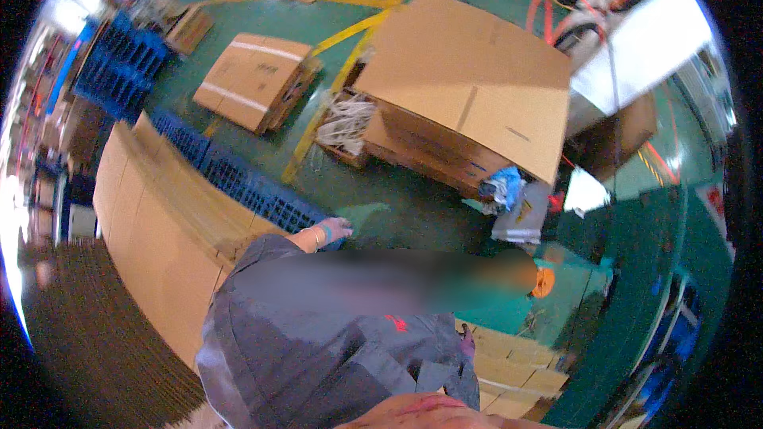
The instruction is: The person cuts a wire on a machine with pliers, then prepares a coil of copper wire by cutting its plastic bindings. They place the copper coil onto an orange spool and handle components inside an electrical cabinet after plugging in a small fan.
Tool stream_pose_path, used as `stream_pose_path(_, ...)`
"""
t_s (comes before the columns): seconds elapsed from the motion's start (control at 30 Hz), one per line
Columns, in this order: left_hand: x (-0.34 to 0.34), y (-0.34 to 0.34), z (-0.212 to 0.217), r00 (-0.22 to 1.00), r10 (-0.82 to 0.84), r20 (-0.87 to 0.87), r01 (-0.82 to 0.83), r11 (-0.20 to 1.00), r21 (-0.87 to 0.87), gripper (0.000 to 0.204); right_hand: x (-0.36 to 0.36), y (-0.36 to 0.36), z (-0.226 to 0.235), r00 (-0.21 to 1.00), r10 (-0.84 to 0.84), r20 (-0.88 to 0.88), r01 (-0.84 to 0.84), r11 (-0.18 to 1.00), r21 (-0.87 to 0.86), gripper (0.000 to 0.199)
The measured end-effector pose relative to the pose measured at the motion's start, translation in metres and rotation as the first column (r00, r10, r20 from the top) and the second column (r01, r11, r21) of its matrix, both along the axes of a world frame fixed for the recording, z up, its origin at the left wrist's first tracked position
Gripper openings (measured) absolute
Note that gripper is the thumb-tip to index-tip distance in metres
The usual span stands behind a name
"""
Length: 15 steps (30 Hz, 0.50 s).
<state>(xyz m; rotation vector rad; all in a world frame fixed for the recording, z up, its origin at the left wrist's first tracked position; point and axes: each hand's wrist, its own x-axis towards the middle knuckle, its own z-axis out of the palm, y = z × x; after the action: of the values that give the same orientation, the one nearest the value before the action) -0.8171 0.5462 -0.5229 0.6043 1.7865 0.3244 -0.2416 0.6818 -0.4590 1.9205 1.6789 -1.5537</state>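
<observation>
Own limb: a bare, pinkish forearm or hand [421,413] is showing at the lower edge. I cannot tell which side it is, and no fingers are showing, so whether the grip is apart or together cannot be told.
Nearest thing: folded cardboard sheets [517,365] are lying stacked flat just right of that limb, tan and matte, with square corners.
Co-worker: a person in a grey jacket [318,349] is bending forward right in front. The cloth is creasing softly over the back.
Co-worker's hand [332,229]: it is reaching out low toward the blue pallet [238,179], with a band at the wrist. Its fingers are too small to read.
Handling, as a judgement: sheets like these are likely bending if lifted by one corner. Taking them at two opposite edges and keeping clear of the bent co-worker is looking like the safer way.
Left stack: a tall cardboard stack [151,222] is sitting on the pallet, smooth on top and ribbed with corrugation along its dark side.
Floor [397,191]: green, painted and glossy, with yellow lines [350,40] crossing it.
Middle distance: a big carton [469,79] is lying tilted. A tangle of white strapping [346,123] is resting beside it.
Far: a flat taped carton [254,79] is lying alone on the floor.
</observation>
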Motion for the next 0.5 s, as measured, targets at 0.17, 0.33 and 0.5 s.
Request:
stream_pose_path(0.17, 0.023, -0.050, 0.039, 0.980, 0.158, -0.123, -0.123, 0.959, 0.254, 0.042, -0.067, 0.106, -0.005, 0.690, 0.667, 0.279, -0.697, 0.717, 0.011, 0.051)
stream_pose_path(0.33, 0.041, -0.126, 0.057, 0.818, 0.547, -0.180, -0.548, 0.835, 0.047, 0.037, -0.118, 0.194, -0.113, 0.392, 0.827, 0.404, -0.910, 0.285, 0.300, 0.052)
stream_pose_path(0.5, 0.039, -0.176, 0.051, 0.816, 0.546, -0.192, -0.565, 0.822, -0.065, 0.035, -0.365, 0.235, -0.025, 0.487, 0.861, 0.146, -0.855, 0.436, 0.280, 0.060)
